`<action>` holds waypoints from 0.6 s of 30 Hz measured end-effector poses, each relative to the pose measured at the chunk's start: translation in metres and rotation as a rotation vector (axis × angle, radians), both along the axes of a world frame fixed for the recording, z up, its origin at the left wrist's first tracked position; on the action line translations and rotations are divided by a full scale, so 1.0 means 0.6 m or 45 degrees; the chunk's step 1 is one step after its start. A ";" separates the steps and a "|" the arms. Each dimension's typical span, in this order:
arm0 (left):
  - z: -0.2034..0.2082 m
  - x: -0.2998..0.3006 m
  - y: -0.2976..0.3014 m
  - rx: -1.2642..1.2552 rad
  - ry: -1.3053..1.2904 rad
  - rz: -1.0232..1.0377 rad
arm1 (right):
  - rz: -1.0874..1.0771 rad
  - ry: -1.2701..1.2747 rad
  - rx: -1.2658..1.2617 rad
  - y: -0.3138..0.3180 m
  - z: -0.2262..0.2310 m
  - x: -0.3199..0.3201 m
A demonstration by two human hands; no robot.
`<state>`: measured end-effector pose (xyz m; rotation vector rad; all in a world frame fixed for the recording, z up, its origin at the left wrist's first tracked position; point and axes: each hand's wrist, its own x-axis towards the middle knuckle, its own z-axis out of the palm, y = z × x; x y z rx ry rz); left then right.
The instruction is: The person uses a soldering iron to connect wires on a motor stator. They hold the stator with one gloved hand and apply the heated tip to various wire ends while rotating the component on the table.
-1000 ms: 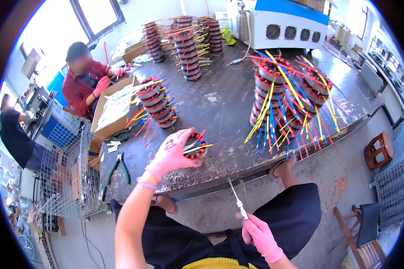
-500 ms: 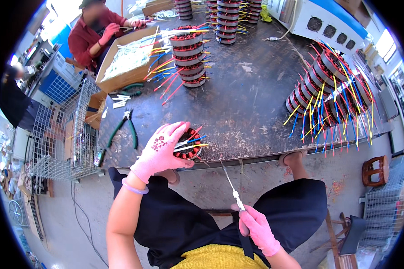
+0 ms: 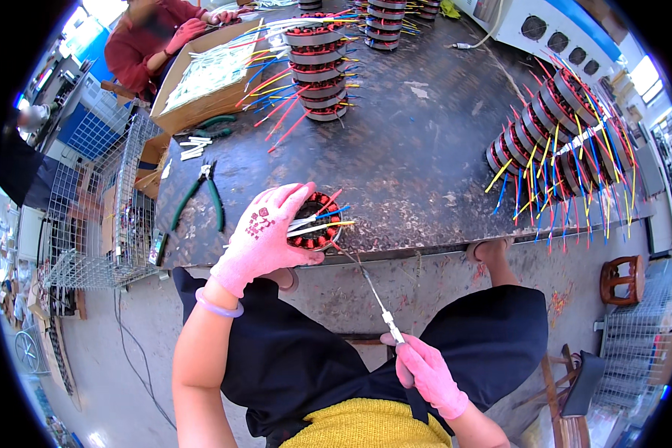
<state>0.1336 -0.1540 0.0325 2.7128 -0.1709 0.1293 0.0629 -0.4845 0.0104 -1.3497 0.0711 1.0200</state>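
Observation:
My left hand (image 3: 265, 231), in a pink glove, wraps round the side of a motor stator (image 3: 328, 237) at the table's front edge. The stator's ring has red and black windings. Red, blue and yellow leads and white sleeves stick out of it to the right, and the glove hides its left side. My right hand (image 3: 429, 373), gloved too, is closed round the handle of a thin rod-shaped tool (image 3: 375, 293) with a long metal shaft and a white collar. Its tip points up and left, close to a short wire at the stator's lower right; contact is unclear.
Stacked stators with leads (image 3: 318, 71) stand farther back; more lean together on the right (image 3: 552, 134). Green-handled cutters (image 3: 207, 175) and white tube pieces (image 3: 194, 147) lie left, near a cardboard box (image 3: 164, 112). A co-worker (image 3: 145, 45) sits beyond. A wire cage (image 3: 101, 216) stands left.
The tool's tip has moved left and up, nearer to the stator. My left hand keeps its hold on the stator. The whole view has shifted slightly.

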 end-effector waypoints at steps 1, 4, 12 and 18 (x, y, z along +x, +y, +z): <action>-0.002 0.000 -0.001 0.001 -0.004 0.003 | -0.017 0.031 0.022 0.002 -0.003 -0.001; -0.004 0.001 -0.002 0.006 -0.007 0.007 | -0.009 0.014 0.014 0.002 -0.006 0.000; 0.002 0.000 0.002 -0.008 0.008 -0.039 | -0.004 0.028 0.032 0.006 0.004 0.004; 0.001 0.001 0.004 -0.011 0.012 -0.048 | 0.028 0.001 -0.023 0.008 0.008 0.004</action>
